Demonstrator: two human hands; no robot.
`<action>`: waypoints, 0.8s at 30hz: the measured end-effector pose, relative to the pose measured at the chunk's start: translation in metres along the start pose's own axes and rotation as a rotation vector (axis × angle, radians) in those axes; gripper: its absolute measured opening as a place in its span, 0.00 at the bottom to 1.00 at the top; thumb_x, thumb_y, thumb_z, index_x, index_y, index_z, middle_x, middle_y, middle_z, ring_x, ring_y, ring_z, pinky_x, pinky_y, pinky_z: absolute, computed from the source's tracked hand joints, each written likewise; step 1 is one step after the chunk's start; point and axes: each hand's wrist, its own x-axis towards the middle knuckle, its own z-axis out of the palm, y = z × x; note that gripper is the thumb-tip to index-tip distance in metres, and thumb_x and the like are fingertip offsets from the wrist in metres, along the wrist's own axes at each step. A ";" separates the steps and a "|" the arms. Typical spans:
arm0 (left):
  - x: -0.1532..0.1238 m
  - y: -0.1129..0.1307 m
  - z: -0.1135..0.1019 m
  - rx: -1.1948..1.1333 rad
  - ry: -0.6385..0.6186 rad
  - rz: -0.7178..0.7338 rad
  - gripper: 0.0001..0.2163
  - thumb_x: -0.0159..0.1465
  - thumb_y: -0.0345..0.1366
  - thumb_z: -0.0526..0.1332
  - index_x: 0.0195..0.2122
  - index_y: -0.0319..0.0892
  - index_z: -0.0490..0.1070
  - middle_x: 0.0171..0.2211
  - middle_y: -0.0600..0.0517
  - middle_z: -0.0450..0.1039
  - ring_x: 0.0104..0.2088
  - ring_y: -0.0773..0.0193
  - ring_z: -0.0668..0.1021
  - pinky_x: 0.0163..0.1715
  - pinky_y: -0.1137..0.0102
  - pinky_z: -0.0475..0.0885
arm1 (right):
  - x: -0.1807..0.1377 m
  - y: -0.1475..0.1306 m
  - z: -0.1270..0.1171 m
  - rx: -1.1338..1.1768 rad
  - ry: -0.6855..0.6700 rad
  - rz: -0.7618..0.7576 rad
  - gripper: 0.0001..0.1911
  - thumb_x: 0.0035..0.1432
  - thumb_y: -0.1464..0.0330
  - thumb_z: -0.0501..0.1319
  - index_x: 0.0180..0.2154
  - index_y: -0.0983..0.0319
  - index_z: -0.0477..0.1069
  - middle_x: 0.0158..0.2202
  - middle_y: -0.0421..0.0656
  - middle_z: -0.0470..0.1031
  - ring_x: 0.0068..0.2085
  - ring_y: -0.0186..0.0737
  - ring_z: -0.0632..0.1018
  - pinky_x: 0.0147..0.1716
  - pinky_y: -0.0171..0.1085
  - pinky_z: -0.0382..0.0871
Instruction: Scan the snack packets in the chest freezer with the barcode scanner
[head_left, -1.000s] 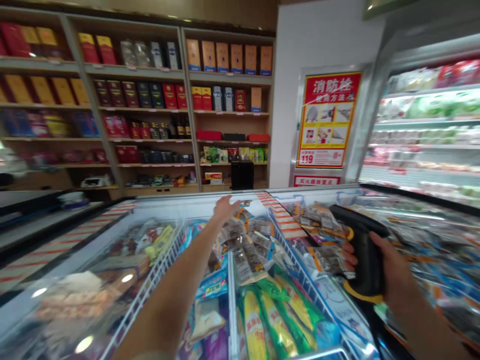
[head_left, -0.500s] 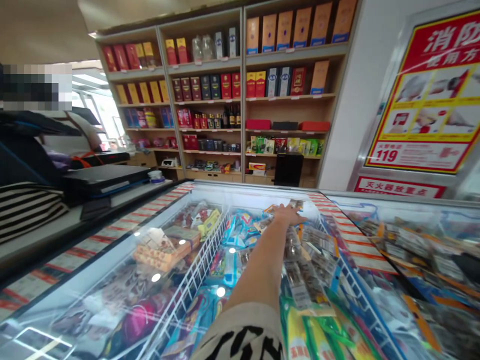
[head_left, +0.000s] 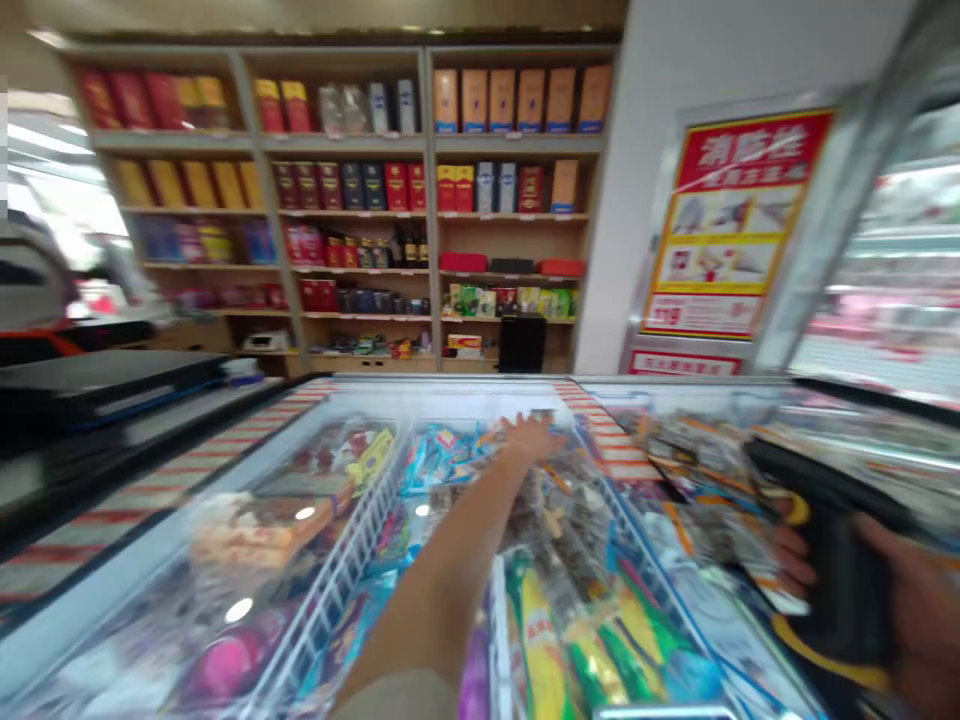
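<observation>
- The left hand (head_left: 529,438) is stretched far forward over an open chest freezer (head_left: 450,395), the bare forearm running up the middle of the view.
- Its fingers are laid flat and loosely spread on small clear packets (head_left: 559,500) at the far end of the middle bin; whether anything is pinched is blurred and cannot be told.
- Just left of those fingers, across a white wire divider (head_left: 337,580), blue wrapped packs (head_left: 442,455) are heaped.
- Nearer the body than the fingers, green and yellow corn packs (head_left: 555,650) are lying in the same bin.
- Further left, under a glass lid (head_left: 150,600), boxed and bagged goods are seen, blurred.
- The right hand (head_left: 900,600) is seen at the lower right edge, its fingers closed around the grip of a black scanner (head_left: 825,520) with a yellow trim.
- The scanner is held above the right bin, its head turned toward the left hand, well apart from it.
- Under and beyond the right fingers, more packets (head_left: 697,470) are spread behind glass.
- Beyond the left fingertips, wooden shelves (head_left: 427,145) of red, yellow and blue boxes are standing against the wall.
- To their right, a red and yellow poster (head_left: 731,220) is fixed beside a lit chiller (head_left: 892,270).
- At far left, a dark counter (head_left: 97,385) is seen.
</observation>
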 end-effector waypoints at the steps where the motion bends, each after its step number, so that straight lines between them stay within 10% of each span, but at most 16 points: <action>1: 0.000 0.013 -0.003 -0.001 0.056 0.003 0.28 0.58 0.52 0.47 0.57 0.44 0.57 0.58 0.42 0.57 0.59 0.43 0.54 0.53 0.42 0.45 | -0.012 -0.011 0.007 -0.016 -0.004 -0.048 0.08 0.54 0.63 0.56 0.34 0.56 0.72 0.27 0.46 0.71 0.21 0.36 0.70 0.18 0.38 0.65; 7: -0.046 0.134 0.024 -0.149 -0.028 0.477 0.31 0.56 0.54 0.51 0.60 0.49 0.51 0.62 0.45 0.47 0.61 0.49 0.52 0.54 0.51 0.52 | -0.055 -0.064 0.020 -0.156 0.025 -0.359 0.11 0.50 0.61 0.56 0.29 0.62 0.69 0.19 0.39 0.66 0.17 0.32 0.66 0.14 0.32 0.61; 11: -0.094 0.195 0.068 -0.153 -0.106 0.526 0.39 0.49 0.59 0.55 0.61 0.53 0.47 0.65 0.46 0.35 0.62 0.42 0.43 0.53 0.42 0.45 | -0.074 -0.080 -0.004 -0.131 0.085 -0.417 0.12 0.48 0.60 0.57 0.31 0.62 0.68 0.19 0.38 0.66 0.17 0.32 0.66 0.14 0.31 0.62; 24: -0.035 0.245 0.110 -0.084 -0.093 0.472 0.38 0.51 0.61 0.48 0.61 0.52 0.47 0.64 0.45 0.34 0.62 0.43 0.37 0.50 0.36 0.35 | -0.062 -0.068 -0.059 -0.003 0.187 -0.354 0.13 0.46 0.60 0.60 0.31 0.62 0.67 0.18 0.37 0.69 0.16 0.31 0.68 0.14 0.30 0.62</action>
